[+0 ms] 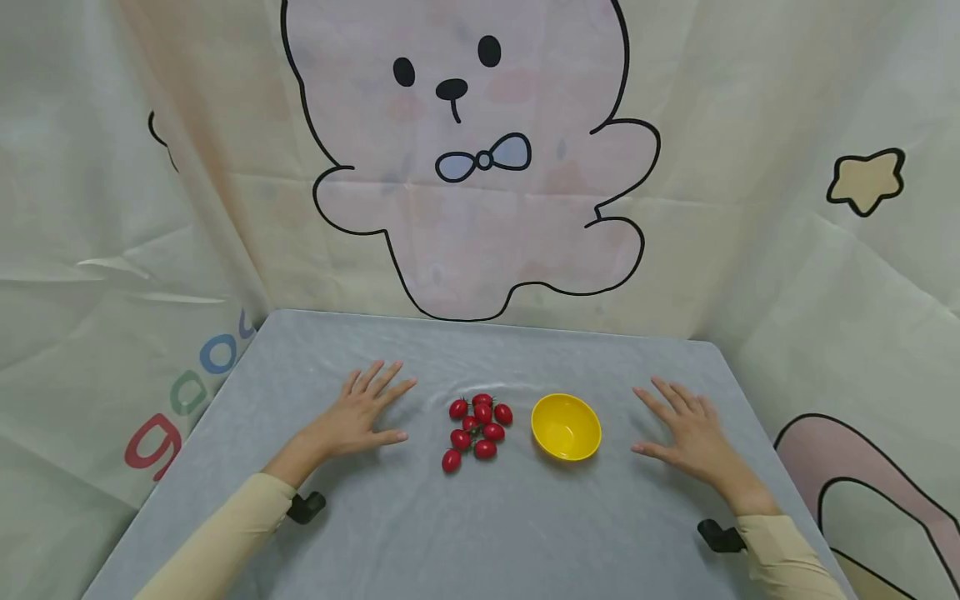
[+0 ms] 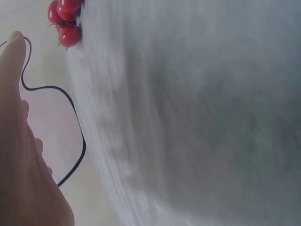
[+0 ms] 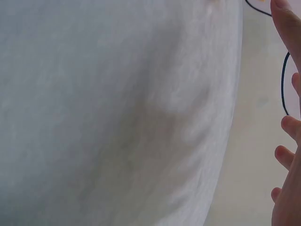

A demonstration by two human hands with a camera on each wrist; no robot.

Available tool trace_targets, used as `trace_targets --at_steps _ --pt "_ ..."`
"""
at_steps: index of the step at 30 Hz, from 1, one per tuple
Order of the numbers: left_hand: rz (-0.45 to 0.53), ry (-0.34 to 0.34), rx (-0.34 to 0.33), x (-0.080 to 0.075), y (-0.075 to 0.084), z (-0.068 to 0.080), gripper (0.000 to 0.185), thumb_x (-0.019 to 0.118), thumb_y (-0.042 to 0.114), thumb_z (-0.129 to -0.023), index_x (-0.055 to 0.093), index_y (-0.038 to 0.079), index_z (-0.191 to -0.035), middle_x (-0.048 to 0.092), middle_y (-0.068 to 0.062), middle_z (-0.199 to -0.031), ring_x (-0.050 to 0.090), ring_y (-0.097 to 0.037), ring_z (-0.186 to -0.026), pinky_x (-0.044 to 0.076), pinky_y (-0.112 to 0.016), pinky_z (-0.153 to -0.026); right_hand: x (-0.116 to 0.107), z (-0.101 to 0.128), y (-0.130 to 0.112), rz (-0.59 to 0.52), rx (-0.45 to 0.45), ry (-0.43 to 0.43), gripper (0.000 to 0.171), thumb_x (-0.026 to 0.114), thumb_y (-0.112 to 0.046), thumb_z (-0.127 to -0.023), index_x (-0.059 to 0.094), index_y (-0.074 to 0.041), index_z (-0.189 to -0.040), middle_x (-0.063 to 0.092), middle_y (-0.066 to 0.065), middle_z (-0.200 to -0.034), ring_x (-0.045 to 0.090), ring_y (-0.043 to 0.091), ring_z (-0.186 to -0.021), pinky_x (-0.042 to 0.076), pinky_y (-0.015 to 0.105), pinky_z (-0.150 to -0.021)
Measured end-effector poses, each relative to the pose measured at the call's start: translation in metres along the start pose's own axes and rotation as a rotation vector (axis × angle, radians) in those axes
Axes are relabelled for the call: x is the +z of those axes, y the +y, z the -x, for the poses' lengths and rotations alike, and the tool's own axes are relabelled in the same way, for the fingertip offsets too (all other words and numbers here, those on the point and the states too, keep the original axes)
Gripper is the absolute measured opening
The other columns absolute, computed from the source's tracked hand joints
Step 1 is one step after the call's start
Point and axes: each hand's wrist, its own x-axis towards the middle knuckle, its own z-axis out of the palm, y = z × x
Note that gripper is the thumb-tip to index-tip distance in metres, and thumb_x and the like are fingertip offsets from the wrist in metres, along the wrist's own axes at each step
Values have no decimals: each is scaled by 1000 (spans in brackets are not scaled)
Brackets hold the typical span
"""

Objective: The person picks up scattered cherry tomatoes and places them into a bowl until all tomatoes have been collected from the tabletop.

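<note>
Several red cherry tomatoes with green stems lie in a loose cluster near the middle of the table. Just right of them stands a yellow bowl, upright, its inside showing nothing in it. My left hand hovers left of the tomatoes, fingers spread and straight, holding nothing. On the other side, my right hand is held to the right of the bowl, also with spread fingers and nothing in them. The left wrist view catches some tomatoes at its top, beyond the thumb.
A grey-blue cloth covers the table. Behind it hangs a cream curtain printed with a bear, and pale printed curtains flank both sides. Each wrist wears a black camera mount.
</note>
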Motion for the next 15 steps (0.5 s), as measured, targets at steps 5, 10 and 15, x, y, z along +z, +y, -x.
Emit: trace_targets --at_steps 5,10,15 --pt "-3 -23 15 1 4 -9 86 63 63 -86 25 32 -157 15 -11 -167 11 -42 -153 12 -73 -114 0 -8 -9 -5 -41 7 97 79 -58 -72 37 -27 -153 35 19 -156 31 48 -137 23 70 -102" --pt "12 -53 31 5 9 -20 85 61 64 -87 25 31 -157 11 -9 -168 9 -42 -154 10 -72 -115 0 -15 -20 -33 -60 -7 96 79 -59 -71 37 -28 -153 36 18 -156 32 45 -137 23 69 -104" --pt "25 -76 29 10 17 -32 85 59 65 -88 22 32 -158 9 -8 -169 8 -41 -154 10 -70 -117 -1 -22 -32 -61 -80 -31 93 78 -58 -73 40 -26 -152 38 16 -155 35 44 -137 28 70 -104"
